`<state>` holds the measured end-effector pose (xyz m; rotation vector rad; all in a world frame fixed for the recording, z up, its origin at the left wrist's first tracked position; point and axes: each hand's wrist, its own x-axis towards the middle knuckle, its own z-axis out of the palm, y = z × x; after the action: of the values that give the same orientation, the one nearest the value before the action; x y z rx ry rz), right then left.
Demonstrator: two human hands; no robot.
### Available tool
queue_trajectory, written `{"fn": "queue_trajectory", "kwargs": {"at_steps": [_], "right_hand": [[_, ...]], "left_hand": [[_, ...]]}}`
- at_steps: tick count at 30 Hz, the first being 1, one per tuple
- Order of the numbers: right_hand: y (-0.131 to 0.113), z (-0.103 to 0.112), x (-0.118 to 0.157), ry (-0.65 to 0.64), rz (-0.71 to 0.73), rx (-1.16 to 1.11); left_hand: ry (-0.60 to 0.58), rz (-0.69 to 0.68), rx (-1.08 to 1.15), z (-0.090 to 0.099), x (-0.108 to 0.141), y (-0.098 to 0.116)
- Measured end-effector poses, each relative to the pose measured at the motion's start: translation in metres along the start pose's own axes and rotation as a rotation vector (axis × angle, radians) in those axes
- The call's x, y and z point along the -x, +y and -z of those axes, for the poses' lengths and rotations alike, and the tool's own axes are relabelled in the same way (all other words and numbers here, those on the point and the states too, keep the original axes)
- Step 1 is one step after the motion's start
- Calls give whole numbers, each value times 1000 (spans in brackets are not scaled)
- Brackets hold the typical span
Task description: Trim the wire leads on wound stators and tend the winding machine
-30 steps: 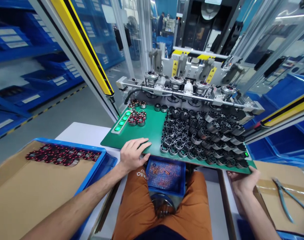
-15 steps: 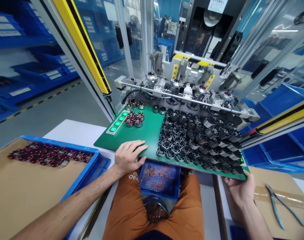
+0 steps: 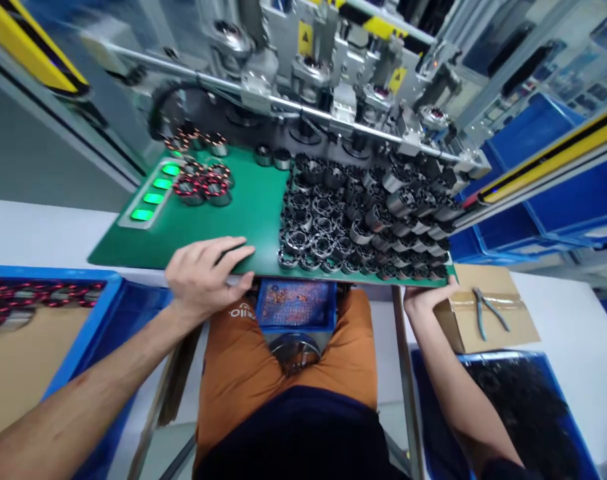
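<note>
My left hand (image 3: pixel 206 273) lies on the front edge of the green tabletop (image 3: pixel 253 227), fingers stretched out and holding nothing. At the front right corner, my right hand (image 3: pixel 428 297) grips the tabletop's edge from below, its thumb along the rim and its other fingers mostly hidden. Many unwound motor stator cores (image 3: pixel 323 227), black and silver, stand in packed, partly stacked rows on the right side of the tabletop. At the back left sits a small group of copper-wound stators (image 3: pixel 203 183), beside a strip of lit green buttons (image 3: pixel 153 199).
A machine with a row of metal spindles (image 3: pixel 310 70) stands behind the tabletop. A blue tray (image 3: pixel 90 333) with wound stators is at left. Cutting pliers (image 3: pixel 483 310) lie on a cardboard box (image 3: pixel 520 320) at right. A blue bin (image 3: pixel 298 327) with copper scraps sits below.
The view has tipped down and closer, showing more of my lap and a blue bin at lower right. Both hands stay at the tabletop's front edge.
</note>
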<state>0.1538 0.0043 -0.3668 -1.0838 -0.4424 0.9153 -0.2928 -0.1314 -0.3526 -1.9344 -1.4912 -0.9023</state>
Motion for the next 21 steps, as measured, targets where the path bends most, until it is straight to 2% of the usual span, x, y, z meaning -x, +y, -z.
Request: {"fn": "queue_trajectory", "kwargs": {"at_steps": [3, 9, 14, 21], "right_hand": [[6, -1, -1, -23, 55, -34], [3, 10, -1, -20, -27, -90], [0, 12, 0, 46, -106, -93], [6, 14, -6, 146, -99, -102]], "left_hand": [[32, -25, -15, -2, 0, -1], [34, -62, -60, 1, -5, 0], [-11, -82, -83, 8, -10, 4], [-65, -91, -59, 14, -15, 5]]}}
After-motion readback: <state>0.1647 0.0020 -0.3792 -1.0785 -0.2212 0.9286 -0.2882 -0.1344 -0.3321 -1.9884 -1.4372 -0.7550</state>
